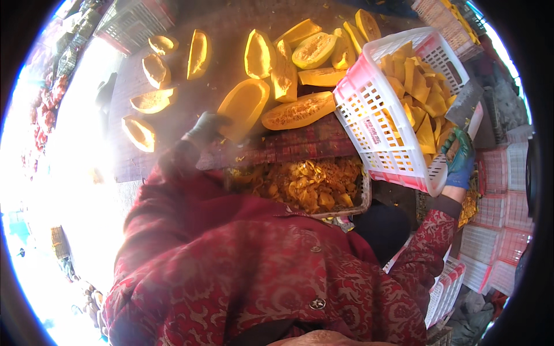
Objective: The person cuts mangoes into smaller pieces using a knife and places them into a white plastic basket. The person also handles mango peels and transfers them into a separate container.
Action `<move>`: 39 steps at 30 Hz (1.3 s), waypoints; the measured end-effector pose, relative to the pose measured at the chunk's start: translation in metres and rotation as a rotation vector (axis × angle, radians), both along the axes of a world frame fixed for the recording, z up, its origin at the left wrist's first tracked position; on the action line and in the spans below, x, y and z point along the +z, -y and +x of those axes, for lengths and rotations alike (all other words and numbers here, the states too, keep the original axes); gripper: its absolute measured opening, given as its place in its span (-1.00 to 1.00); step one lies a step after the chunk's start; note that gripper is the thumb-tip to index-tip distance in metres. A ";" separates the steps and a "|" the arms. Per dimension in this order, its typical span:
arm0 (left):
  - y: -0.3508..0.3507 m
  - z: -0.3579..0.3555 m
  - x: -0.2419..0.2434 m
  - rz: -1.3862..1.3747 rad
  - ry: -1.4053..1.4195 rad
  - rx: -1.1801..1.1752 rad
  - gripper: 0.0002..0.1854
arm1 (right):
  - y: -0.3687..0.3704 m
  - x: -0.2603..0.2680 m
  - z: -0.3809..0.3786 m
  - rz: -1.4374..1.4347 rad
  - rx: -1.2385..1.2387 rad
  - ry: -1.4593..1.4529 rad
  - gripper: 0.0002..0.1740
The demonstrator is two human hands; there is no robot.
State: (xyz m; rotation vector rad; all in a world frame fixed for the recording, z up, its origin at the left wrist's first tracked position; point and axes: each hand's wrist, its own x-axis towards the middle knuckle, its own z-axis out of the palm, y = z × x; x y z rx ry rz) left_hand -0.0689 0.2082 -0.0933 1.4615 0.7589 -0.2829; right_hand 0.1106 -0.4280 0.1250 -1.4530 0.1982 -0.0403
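Observation:
My left hand (207, 128), in a grey-green glove, has its fingers at the lower left end of a hollowed pumpkin half (245, 106); whether it grips the piece is unclear. My right hand (458, 151), in a green and blue glove, is closed around the handle of a broad-bladed knife (464, 106), above the near right corner of a white and pink plastic basket (376, 125). Cut pumpkin pieces (417, 86) fill that basket. A pumpkin half with its seeds (298, 111) lies between my left hand and the basket.
More pumpkin halves (314, 50) lie at the back of the table (225, 17), and hollowed shells (156, 71) at its left. A crate of pumpkin pulp and scraps (367, 194) stands before my body. Stacked plastic baskets (493, 216) are at the right, another crate (134, 21) at the back left.

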 end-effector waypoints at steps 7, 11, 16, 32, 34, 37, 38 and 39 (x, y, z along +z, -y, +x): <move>0.076 -0.026 0.075 0.035 0.443 -0.046 -0.78 | -0.009 0.001 -0.006 0.033 -0.033 0.203 -0.75; 0.150 0.012 0.157 -0.023 0.546 -0.142 -0.77 | -0.031 0.018 -0.021 -0.021 0.006 0.191 -0.78; 0.261 0.075 0.221 -0.240 0.907 -0.106 -0.74 | -0.045 0.091 -0.080 -0.019 0.085 0.376 -0.80; 0.350 0.138 0.237 -0.218 0.841 -0.133 -0.85 | -0.045 0.063 -0.028 -0.067 0.479 0.030 -0.81; 0.347 0.128 0.233 -0.073 0.841 -0.142 -0.85 | -0.046 0.064 -0.029 -0.088 0.575 0.024 -0.84; 0.348 0.121 0.225 -0.123 0.832 -0.121 -0.82 | -0.049 0.062 -0.030 -0.140 0.530 -0.019 -0.81; 0.348 0.121 0.224 -0.065 0.838 -0.118 -0.79 | -0.051 0.060 -0.029 -0.107 0.514 -0.018 -0.82; 0.348 0.121 0.222 -0.006 0.855 -0.108 -0.76 | -0.052 0.057 -0.030 -0.069 0.545 0.015 -0.82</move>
